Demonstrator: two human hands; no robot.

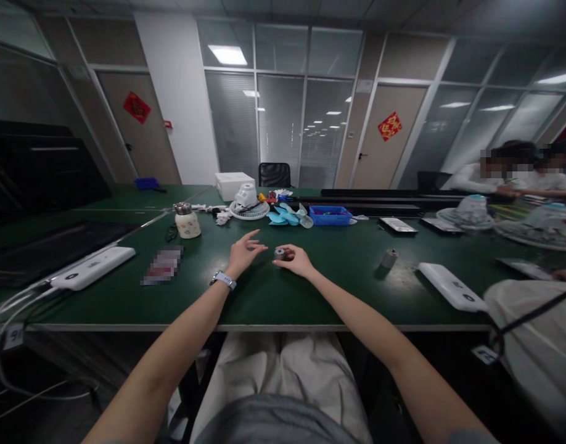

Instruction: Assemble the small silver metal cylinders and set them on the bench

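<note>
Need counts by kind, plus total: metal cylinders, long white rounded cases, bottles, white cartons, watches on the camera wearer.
Metal cylinders: 2 (one in the right hand)
Long white rounded cases: 2
Bottle: 1
White carton: 1
Watch: 1
Total: 7

Fingertips of the person's right hand partly hide a small metal cylinder. Pixelation masks a flat item at left, possibly a packet, while contents of a blue tray remain too small to identify. A neighbor's pale clothing is cut off by the right edge.
</note>
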